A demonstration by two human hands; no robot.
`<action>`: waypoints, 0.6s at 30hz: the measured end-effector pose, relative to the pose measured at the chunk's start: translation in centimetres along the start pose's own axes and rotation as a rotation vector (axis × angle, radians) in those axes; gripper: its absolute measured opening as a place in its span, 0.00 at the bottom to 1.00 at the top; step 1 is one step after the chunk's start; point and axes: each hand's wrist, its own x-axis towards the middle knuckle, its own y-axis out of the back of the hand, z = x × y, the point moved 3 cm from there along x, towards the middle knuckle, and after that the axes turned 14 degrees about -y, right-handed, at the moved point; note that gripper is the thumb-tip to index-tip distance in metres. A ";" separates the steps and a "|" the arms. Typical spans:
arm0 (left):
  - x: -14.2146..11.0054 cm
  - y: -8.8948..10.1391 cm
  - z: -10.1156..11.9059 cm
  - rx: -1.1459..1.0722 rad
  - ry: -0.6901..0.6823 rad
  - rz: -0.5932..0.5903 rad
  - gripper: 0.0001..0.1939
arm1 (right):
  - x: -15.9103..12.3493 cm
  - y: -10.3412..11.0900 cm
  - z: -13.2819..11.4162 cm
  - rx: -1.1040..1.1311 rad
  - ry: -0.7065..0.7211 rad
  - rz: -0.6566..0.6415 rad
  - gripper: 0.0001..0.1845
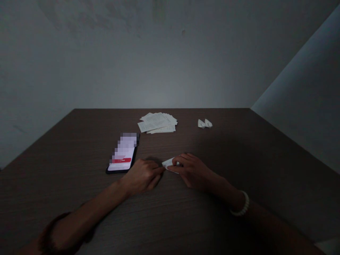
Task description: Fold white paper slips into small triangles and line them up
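A small folded piece of white paper [168, 163] lies on the brown table between my two hands. My right hand [195, 171] has its thumb and fingers closed on the right part of it, hiding much of that side. My left hand [145, 174] is curled, with its fingertips at the paper's left corner. Both hands rest low over the tabletop. Just left of my left hand lies a phone [123, 152] with its screen lit, partly blurred, with a red bar near the bottom.
Farther back, a fanned pile of printed paper slips [158, 123] lies on the table [79, 141]. Right of the pile stands a small folded paper shape [205, 123] with two pointed halves. A grey wall [170, 71] meets the table's far edge. The light is dim.
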 end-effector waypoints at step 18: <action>-0.1 -0.1 0.1 0.033 -0.037 -0.004 0.17 | -0.1 0.1 0.0 -0.049 0.025 -0.020 0.20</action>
